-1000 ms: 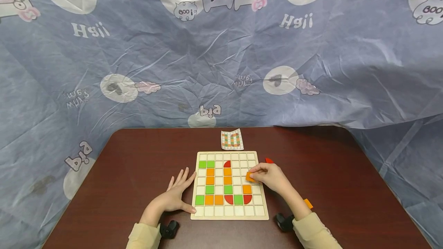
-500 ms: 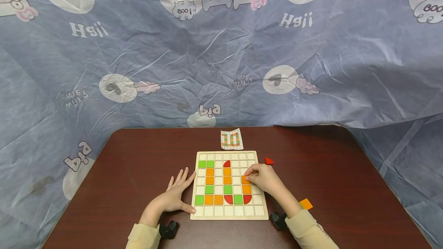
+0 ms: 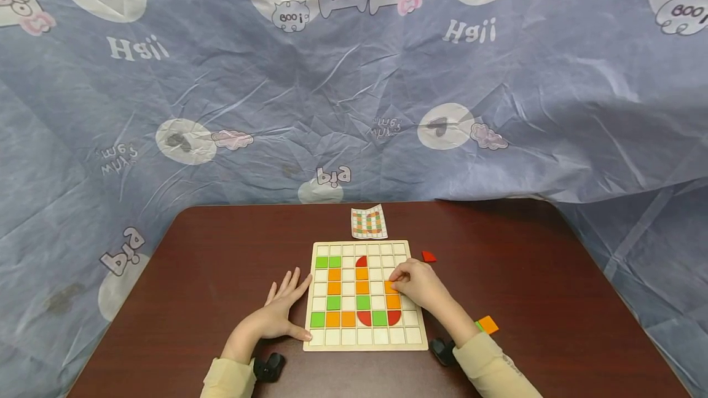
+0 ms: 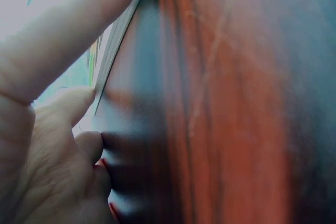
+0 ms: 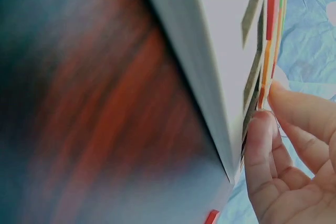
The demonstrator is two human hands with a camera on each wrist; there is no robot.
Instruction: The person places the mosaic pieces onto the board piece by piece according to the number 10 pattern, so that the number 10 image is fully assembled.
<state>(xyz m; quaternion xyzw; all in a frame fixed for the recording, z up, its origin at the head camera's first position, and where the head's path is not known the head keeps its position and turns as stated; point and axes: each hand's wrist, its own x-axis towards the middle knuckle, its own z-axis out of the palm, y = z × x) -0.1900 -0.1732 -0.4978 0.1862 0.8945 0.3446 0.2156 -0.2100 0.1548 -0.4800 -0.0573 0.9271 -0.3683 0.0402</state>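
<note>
A pale grid board [image 3: 365, 337] lies on the dark table, with green and orange square tiles and red quarter-round tiles set in its cells. My left hand [image 3: 273, 317] spreads along the board's left side, thumb and index fingertip touching its edge. In the left wrist view, the fingers [image 4: 68, 106] are straight or slightly bent beside the board's edge. On the board's right half, my right hand [image 3: 423, 287] pinches an orange square tile [image 3: 390, 287] over a cell, just above another orange tile [image 3: 393, 302]. The fingertips partly cover that tile; whether it lies fully flat cannot be told.
Behind the board lies a small paper card [image 3: 369, 222] with a coloured grid pattern. A loose red quarter-round tile [image 3: 428, 257] rests right of the board. Near my right wrist lie an orange tile [image 3: 489, 324] and a partly hidden green one [image 3: 479, 327]. A patterned cloth [image 3: 332, 91] hangs behind.
My right hand has moved slightly left and down, bringing the orange tile from a tilted position to one lined up with a cell. The left hand keeps its place on the board's edge.
</note>
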